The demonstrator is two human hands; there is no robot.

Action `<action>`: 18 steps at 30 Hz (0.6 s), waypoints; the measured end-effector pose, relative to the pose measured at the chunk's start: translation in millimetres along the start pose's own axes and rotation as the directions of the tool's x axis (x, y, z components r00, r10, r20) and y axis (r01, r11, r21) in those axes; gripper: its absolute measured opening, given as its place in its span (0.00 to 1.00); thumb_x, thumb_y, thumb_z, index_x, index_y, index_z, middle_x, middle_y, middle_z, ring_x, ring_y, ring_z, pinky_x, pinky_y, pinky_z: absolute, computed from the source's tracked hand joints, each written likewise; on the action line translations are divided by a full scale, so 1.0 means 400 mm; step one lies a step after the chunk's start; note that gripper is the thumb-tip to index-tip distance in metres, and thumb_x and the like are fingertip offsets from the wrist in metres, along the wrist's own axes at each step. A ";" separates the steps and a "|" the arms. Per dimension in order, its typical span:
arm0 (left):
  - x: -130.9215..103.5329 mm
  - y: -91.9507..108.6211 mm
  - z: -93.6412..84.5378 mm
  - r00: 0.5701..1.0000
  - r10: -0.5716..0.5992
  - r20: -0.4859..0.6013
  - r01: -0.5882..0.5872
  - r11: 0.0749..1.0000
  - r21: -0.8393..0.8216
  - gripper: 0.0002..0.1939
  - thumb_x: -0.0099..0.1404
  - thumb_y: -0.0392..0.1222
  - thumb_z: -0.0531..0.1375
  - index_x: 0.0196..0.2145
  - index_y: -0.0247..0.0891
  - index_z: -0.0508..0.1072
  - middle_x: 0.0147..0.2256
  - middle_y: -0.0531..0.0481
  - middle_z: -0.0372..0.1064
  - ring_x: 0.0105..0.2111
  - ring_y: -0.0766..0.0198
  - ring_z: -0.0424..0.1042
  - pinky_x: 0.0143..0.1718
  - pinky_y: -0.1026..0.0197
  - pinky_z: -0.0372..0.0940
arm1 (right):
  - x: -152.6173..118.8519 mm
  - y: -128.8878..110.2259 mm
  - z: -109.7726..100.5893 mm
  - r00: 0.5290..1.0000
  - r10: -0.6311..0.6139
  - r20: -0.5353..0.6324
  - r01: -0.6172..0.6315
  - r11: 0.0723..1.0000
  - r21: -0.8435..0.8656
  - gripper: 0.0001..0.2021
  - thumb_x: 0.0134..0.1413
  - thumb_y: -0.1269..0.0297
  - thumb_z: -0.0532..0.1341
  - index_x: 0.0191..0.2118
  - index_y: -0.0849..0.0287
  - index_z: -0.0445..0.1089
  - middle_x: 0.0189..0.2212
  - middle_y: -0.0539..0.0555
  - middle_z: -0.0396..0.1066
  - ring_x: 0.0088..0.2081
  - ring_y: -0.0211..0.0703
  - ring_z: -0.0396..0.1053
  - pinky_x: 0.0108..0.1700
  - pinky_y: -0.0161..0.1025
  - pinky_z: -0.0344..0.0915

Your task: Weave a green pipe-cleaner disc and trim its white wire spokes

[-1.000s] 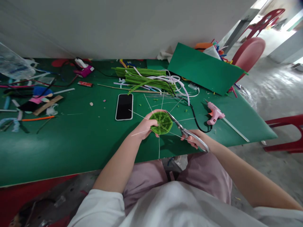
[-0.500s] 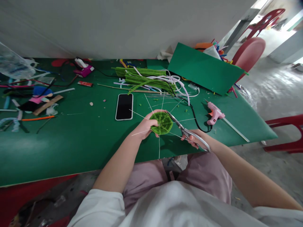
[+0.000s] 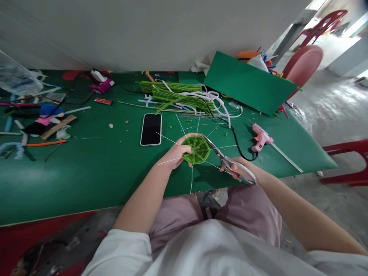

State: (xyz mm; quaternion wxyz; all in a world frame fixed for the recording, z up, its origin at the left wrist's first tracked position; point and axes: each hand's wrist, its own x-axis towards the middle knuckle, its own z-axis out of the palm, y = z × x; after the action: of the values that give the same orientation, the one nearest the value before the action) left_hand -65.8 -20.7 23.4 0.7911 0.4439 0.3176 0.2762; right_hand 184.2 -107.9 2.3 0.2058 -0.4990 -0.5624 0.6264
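My left hand (image 3: 177, 152) is closed on a round green piece woven from pipe cleaners (image 3: 198, 150), its thumb lying over the front. Thin pale wires stick out from the piece on all sides. In my right hand (image 3: 234, 170) is a pair of metal scissors (image 3: 240, 168), its blades pointing up and left. The blade tips reach the upper right rim of the green piece; whether they grip anything there is too small to tell. Both hands are just above the front edge of the green table (image 3: 120, 180).
Behind the hands lie bundles of green pipe cleaners (image 3: 184, 96) and a phone (image 3: 151, 130). A pink glue gun (image 3: 261, 138) with its black cord rests at the right. A green board (image 3: 248, 84) leans at the back right. Craft scraps and a small doll (image 3: 47, 117) crowd the left.
The green piece has turned very slightly, so its lower wire points a little further left. Both hands keep their hold and almost the same place.
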 end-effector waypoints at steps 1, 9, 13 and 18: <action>0.000 -0.001 -0.001 1.000 0.004 0.001 -0.004 1.000 -0.004 0.30 0.44 0.29 0.53 0.48 0.41 0.64 0.43 0.43 0.67 0.27 0.57 0.73 0.11 0.66 0.64 | 0.000 0.002 -0.002 1.000 -0.004 0.016 0.004 1.000 0.011 0.34 0.41 0.35 0.52 0.37 0.65 0.67 0.14 0.43 0.53 0.13 0.31 0.53 0.16 0.31 0.51; 0.002 -0.003 -0.001 1.000 0.015 0.009 -0.015 1.000 -0.017 0.29 0.45 0.29 0.53 0.47 0.41 0.65 0.43 0.43 0.66 0.28 0.56 0.73 0.11 0.67 0.64 | -0.003 -0.003 -0.007 0.998 -0.045 0.051 0.045 0.999 0.015 0.33 0.44 0.36 0.52 0.38 0.66 0.66 0.15 0.44 0.53 0.14 0.30 0.54 0.17 0.31 0.50; 0.000 0.001 0.002 1.000 0.010 -0.002 -0.010 1.000 -0.015 0.30 0.45 0.29 0.52 0.48 0.40 0.64 0.44 0.42 0.66 0.27 0.57 0.73 0.10 0.66 0.64 | -0.004 -0.006 -0.002 1.000 -0.020 -0.009 0.020 0.999 -0.038 0.31 0.44 0.37 0.53 0.38 0.65 0.66 0.15 0.43 0.52 0.14 0.30 0.53 0.17 0.31 0.50; 0.000 -0.002 0.001 1.000 0.015 -0.006 -0.015 1.000 -0.018 0.32 0.45 0.28 0.52 0.51 0.41 0.63 0.44 0.43 0.67 0.24 0.60 0.72 0.10 0.65 0.65 | -0.001 0.001 0.000 1.000 -0.017 -0.017 0.017 1.000 0.002 0.31 0.43 0.37 0.54 0.38 0.65 0.67 0.14 0.43 0.53 0.14 0.30 0.53 0.16 0.30 0.50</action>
State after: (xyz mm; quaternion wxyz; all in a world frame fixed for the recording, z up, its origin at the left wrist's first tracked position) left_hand -65.2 -21.3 22.8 0.7921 0.4382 0.3139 0.2864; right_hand 184.4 -108.4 2.1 0.2162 -0.4995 -0.5642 0.6209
